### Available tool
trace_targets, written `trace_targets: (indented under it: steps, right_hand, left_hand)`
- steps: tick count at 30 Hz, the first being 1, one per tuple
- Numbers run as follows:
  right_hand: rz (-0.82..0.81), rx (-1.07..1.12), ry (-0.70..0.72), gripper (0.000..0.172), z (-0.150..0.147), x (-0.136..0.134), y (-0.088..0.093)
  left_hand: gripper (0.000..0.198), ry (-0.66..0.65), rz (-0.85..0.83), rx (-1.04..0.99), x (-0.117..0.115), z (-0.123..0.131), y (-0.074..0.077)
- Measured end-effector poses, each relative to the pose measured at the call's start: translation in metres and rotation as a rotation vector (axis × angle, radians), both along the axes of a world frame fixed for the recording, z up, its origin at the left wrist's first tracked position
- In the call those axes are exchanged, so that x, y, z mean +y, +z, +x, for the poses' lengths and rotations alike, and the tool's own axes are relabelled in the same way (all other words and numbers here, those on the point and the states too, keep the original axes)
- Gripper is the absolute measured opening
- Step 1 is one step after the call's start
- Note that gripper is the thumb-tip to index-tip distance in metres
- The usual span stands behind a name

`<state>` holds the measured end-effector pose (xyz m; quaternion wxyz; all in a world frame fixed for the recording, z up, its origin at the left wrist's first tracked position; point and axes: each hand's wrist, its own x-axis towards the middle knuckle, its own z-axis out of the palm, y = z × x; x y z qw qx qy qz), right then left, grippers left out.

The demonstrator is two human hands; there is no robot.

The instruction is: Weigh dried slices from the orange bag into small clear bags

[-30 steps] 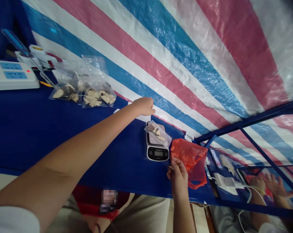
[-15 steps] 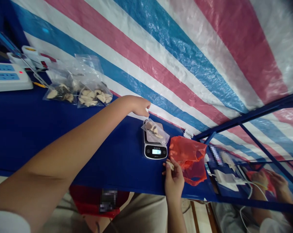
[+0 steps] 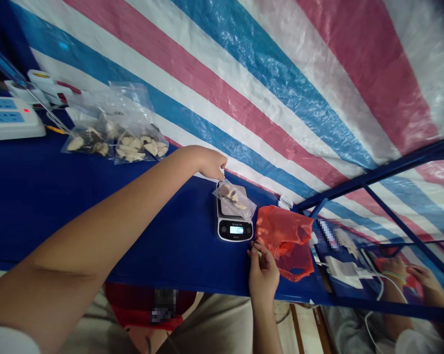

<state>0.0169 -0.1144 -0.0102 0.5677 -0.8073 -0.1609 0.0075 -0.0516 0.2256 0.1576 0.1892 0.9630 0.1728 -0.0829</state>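
Observation:
A small digital kitchen scale (image 3: 234, 230) stands on the blue table with its display lit; the digits are too blurred to read surely. Across its plate lies a clear plastic bag (image 3: 247, 208) holding several pale and brown pieces that look like dried mushroom slices. My left hand (image 3: 211, 162) is closed just behind the scale, near the bag's upper end; its fingertips face away, so what they pinch is hidden. In front of the scale's right corner, my right hand (image 3: 264, 273) is closed on a pale mushroom slice (image 3: 259, 253), mostly covered by the fingers.
A red plastic bag (image 3: 284, 231) sits right of the scale. Several clear bags of slices (image 3: 130, 147) lie at the back left, near a power strip (image 3: 8, 118). Striped sheeting (image 3: 222, 88) rises behind the table; a blue metal frame (image 3: 340, 182) stands at right.
The slice in my right hand has turned or sunk between the fingers and shows less. The scale's reading has changed. My left hand has stayed nearly still.

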Motion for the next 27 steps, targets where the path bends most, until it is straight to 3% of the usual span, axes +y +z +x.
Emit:
trace_targets:
  steps: [7, 12, 16, 20, 23, 27]
  right_hand:
    - [0.033, -0.016, -0.02, 0.039, -0.002, 0.001, 0.001]
    - [0.223, 0.059, -0.011, 0.034, -0.003, 0.004, 0.006]
    - [0.331, 0.263, 0.023, 0.03, -0.001, 0.01, 0.022]
    - [0.236, 0.338, 0.102, 0.034, 0.011, 0.031, 0.048]
    - [0.121, 0.333, 0.106, 0.043, 0.026, 0.058, 0.061]
    - [0.095, 0.375, 0.118, 0.041, 0.041, 0.089, 0.066]
  left_hand:
    - [0.063, 0.01, 0.012, -0.003, -0.002, 0.003, -0.004]
    - [0.062, -0.005, 0.03, -0.029, -0.008, 0.002, -0.001]
    - [0.057, -0.023, 0.068, -0.045, -0.017, 0.003, 0.002]
    - [0.057, 0.051, 0.117, 0.023, -0.023, 0.009, -0.006]
    - [0.068, 0.11, 0.03, 0.068, -0.022, 0.016, -0.018]
    - [0.085, 0.058, -0.221, 0.127, -0.017, 0.022, -0.03]
